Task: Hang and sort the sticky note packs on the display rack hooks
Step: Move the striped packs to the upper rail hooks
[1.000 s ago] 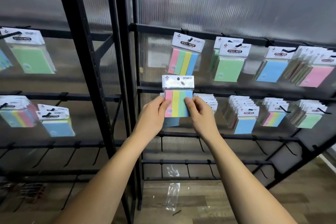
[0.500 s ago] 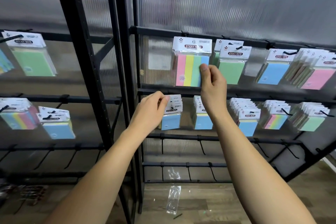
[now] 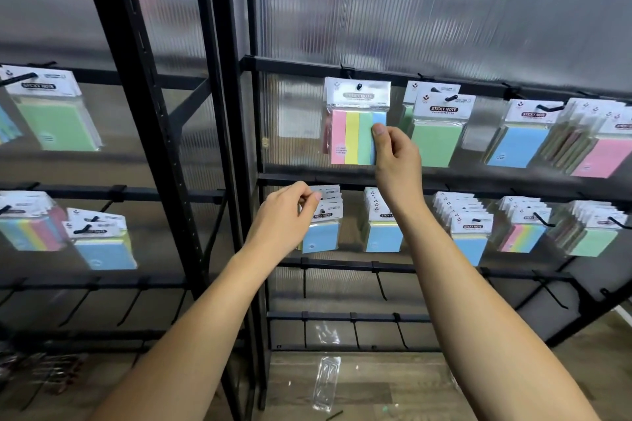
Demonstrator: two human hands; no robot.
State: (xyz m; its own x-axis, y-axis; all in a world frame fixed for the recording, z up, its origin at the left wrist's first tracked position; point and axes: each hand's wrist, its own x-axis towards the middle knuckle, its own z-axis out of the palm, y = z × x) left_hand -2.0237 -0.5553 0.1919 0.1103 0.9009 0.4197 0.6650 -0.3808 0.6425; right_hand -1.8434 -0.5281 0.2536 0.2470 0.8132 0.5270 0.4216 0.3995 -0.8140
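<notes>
Two hands worked the display rack: the right hand pinched the striped sticky note pack hanging on a top-row hook, while the left hand pinched the header of a blue pack below.
</notes>
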